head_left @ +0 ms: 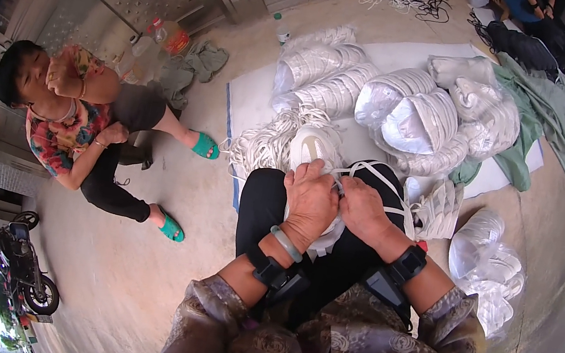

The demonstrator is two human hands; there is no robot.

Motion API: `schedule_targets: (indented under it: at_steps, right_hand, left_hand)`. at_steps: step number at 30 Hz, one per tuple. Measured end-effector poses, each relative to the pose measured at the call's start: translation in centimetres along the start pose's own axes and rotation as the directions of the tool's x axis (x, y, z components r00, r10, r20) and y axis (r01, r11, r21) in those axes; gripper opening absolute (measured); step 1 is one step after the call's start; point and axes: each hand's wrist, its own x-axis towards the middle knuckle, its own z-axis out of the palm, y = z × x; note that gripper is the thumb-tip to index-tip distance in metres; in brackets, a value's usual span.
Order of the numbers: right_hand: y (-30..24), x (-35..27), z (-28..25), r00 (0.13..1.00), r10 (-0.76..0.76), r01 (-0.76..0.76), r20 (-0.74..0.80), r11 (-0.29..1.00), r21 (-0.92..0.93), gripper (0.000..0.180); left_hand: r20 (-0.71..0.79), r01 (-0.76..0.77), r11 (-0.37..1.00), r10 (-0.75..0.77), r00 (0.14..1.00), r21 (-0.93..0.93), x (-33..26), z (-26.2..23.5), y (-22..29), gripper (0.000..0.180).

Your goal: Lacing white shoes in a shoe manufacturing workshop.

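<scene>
Two teal open-toed slippers [205,146] on a seated person [52,140] at far left, and along we go to a tangled heap of flat white laces [262,140], probably placed there to stay handy. Next, a white rounded-toe shoe upper [314,141] sits between black-trousered knees [260,199], seemingly propped for steadiness; the left hand [314,198] curls over it, exact grip hidden. Alongside, the right hand [365,208] pinches a narrow white lace [371,165] looping across the right knee. Further right, glossy clear-wrapped stacks of ribbed white uppers [424,121] rest on pale sheeting [501,174], likely kept clean, then crumpled green cloth [562,139].
</scene>
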Motion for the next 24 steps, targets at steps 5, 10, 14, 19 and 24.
schedule_targets:
  at_steps: [5, 10, 14, 19, 24]
  right_hand:
    - [0.5, -0.3, 0.3, 0.995, -0.038, 0.044, -0.092, 0.997, 0.067, 0.016]
    - [0.0, -1.0, -0.8, 0.999, 0.026, -0.017, -0.045, 0.982, 0.190, 0.030]
    - [0.9, -1.8, -0.9, 0.995, 0.075, -0.063, -0.058, 0.981, 0.181, 0.035]
    - [1.5, -2.1, -0.4, 0.958, -0.149, 0.177, -0.243, 0.979, 0.098, 0.042]
    - [1.0, -2.4, -0.9, 0.989, -0.035, 0.048, -0.144, 0.995, 0.087, 0.035]
  left_hand:
    - [0.027, 0.043, 0.997, -0.045, 0.999, 0.063, 0.7, 0.0, 0.9, 0.010]
    - [0.257, 0.063, 0.997, -0.049, 0.965, -0.048, 0.7, -2.0, 0.2, 0.010]
    - [0.228, -0.119, 0.981, 0.081, 0.970, 0.155, -2.8, -8.0, -3.6, 0.017]
    - [0.110, 0.487, 0.603, -0.692, 0.713, 0.632, -12.8, -15.7, -19.0, 0.023]
    - [0.137, 0.414, 0.402, -0.833, 0.537, 0.817, -18.0, -15.5, -24.4, 0.023]
